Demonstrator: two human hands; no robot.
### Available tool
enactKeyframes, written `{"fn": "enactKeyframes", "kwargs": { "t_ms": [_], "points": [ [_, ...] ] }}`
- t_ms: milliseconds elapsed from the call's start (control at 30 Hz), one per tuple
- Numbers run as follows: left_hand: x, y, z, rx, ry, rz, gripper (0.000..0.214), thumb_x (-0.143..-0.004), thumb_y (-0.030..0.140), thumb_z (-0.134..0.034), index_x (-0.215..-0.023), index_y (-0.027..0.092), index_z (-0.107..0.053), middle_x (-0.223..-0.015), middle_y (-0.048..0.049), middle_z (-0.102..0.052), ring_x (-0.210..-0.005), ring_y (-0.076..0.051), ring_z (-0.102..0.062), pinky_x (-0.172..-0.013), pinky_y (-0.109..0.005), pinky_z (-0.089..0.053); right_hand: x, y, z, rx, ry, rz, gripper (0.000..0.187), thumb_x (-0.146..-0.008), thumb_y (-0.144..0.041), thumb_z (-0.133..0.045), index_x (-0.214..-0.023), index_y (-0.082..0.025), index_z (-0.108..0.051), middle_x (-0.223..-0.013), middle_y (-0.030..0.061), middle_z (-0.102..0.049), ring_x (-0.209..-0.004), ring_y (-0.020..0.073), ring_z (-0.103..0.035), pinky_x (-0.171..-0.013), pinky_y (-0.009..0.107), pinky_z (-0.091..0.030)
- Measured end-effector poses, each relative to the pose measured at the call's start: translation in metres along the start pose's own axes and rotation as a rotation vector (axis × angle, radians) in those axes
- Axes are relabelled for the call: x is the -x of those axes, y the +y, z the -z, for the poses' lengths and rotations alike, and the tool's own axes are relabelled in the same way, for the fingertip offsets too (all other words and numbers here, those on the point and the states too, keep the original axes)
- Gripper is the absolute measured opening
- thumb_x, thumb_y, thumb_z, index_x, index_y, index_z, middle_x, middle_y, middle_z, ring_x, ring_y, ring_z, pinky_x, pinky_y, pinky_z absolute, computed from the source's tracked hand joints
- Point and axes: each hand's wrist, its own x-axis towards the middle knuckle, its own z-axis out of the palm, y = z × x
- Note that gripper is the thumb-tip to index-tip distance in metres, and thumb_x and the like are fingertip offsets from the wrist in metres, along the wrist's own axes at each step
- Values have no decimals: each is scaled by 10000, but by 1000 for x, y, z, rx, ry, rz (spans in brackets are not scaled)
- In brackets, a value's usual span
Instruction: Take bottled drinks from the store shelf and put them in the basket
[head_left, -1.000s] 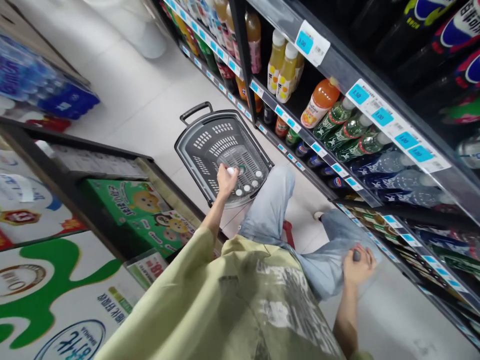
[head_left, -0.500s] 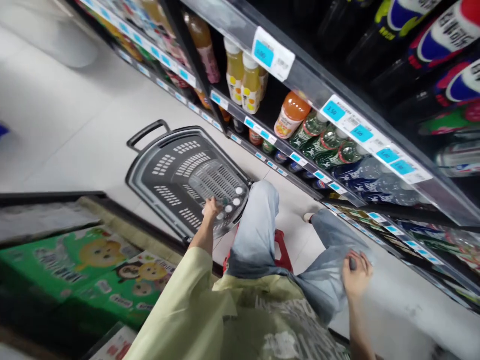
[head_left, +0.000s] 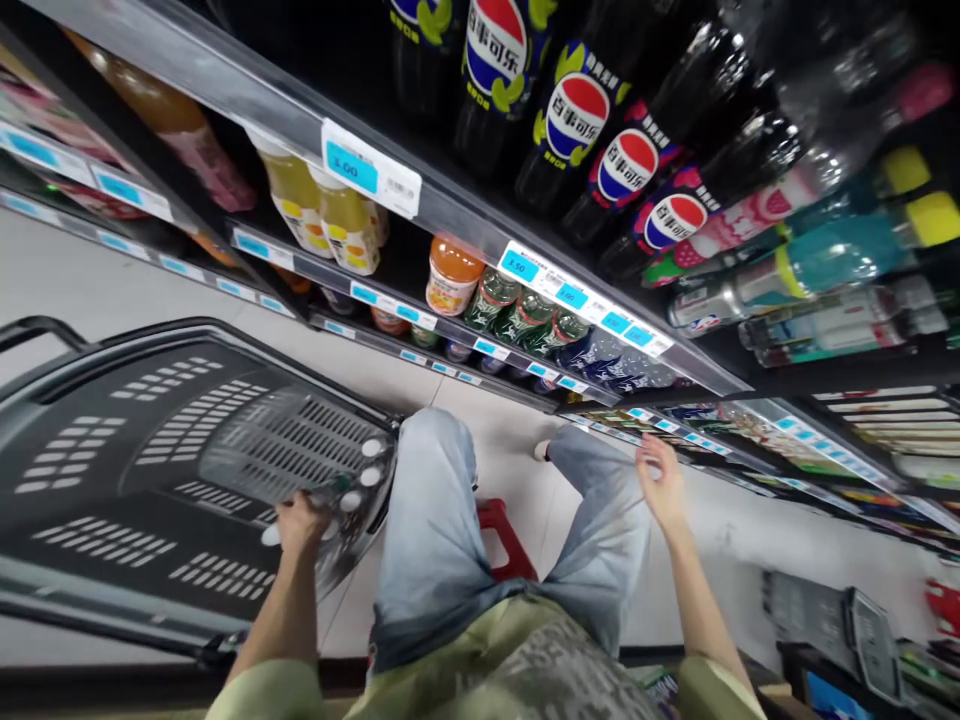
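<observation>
My left hand (head_left: 301,522) is over the near side of a grey shopping basket (head_left: 187,420) with a slotted bottom. Its fingers are closed around a clear bottle, which they mostly hide; a white cap (head_left: 271,536) shows beside the fingers. Several more clear bottles stand in the basket corner by my knee, seen mainly as white caps (head_left: 350,501). My right hand (head_left: 664,488) hovers by my right knee, close to the lower shelf edge. Its fingers are loosely bent and apart, and I see nothing held in them.
Drink shelves run along the front, with cola bottles (head_left: 577,115) above and an orange drink bottle (head_left: 452,275) beside green-labelled bottles (head_left: 530,318) below. Price-tag rails (head_left: 525,265) jut outward. A red stool (head_left: 510,540) is between my legs. Grey crates (head_left: 832,620) lie at the right.
My view has swung right and closer to the shelves, so the basket now appears larger at the left. My right hand has lifted off my thigh toward the shelf. My left hand stays in the basket.
</observation>
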Motion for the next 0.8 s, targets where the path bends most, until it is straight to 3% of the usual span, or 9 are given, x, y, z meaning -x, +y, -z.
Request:
{"fn": "enactKeyframes", "kwargs": {
  "t_ms": [100,200,300,367,433,533,633,700,800],
  "points": [
    [13,2,4,64,49,-69,423,-876,351,-536,-1214,102,-591,-1186,-209,-668,-1223,-403,-623,-984,-488,-555,-42,-40,36,21,174,42,353,-965,-468,-653,-1197,-206,-692,-1364,169,-705,-915,225,-754,-769,383,-645],
    [41,16,12,247,202,-200,556,-912,396,-443,-1287,19,-607,-1270,-310,-626,-1310,-466,-561,-1100,-604,-485,-79,-75,73,48,246,99,520,-986,-483,-619,-1438,-233,-558,-1530,187,-593,-844,186,-750,-747,360,-639],
    [89,45,23,433,269,-372,563,-971,456,-359,-1299,85,-628,-1250,-259,-653,-1284,-420,-585,-1125,-590,-491,-122,-93,103,153,320,229,655,-981,-484,-594,-1558,-231,-414,-1642,213,-443,-1156,270,-719,-931,461,-629],
    [127,70,31,500,273,-495,534,-1006,466,-337,-1301,128,-625,-1263,-222,-662,-1256,-379,-609,-1130,-558,-505,-159,-94,119,271,406,276,709,-970,-464,-593,-1578,-181,-362,-1661,240,-380,-1448,354,-533,-1124,597,-514],
    [164,95,37,493,318,-639,506,-1039,451,-343,-1328,139,-617,-1382,-225,-624,-1329,-371,-578,-1177,-554,-475,-202,-90,131,346,501,240,750,-957,-425,-607,-1583,-129,-319,-1677,273,-320,-1596,403,-313,-1240,696,-335],
    [204,126,38,361,415,-883,425,-1052,381,-411,-1338,163,-637,-1494,-203,-589,-1451,-376,-498,-1257,-578,-388,-266,-83,141,303,612,100,855,-919,-352,-663,-1596,-55,-233,-1684,339,-227,-1617,460,-202,-1266,745,-205],
    [220,145,29,179,465,-1058,350,-1021,251,-463,-1280,183,-687,-1422,-168,-666,-1421,-359,-543,-1293,-603,-326,-310,-81,147,230,652,-79,859,-976,-357,-593,-1577,92,-174,-1643,446,-148,-1606,495,-178,-1275,705,-139],
    [220,151,21,62,456,-1133,348,-995,172,-464,-1236,183,-715,-1401,-155,-688,-1379,-334,-588,-1310,-598,-309,-323,-81,148,180,657,-185,842,-1006,-372,-526,-1554,149,-155,-1613,491,-129,-1602,488,-190,-1282,669,-113],
    [213,153,11,-1,408,-1155,378,-982,111,-436,-1211,193,-726,-1376,-117,-706,-1351,-293,-621,-1307,-549,-358,-320,-81,145,111,717,-102,846,-926,-355,-639,-1542,55,-230,-1598,450,-246,-1556,495,-281,-1271,722,-151]
  ]
}}
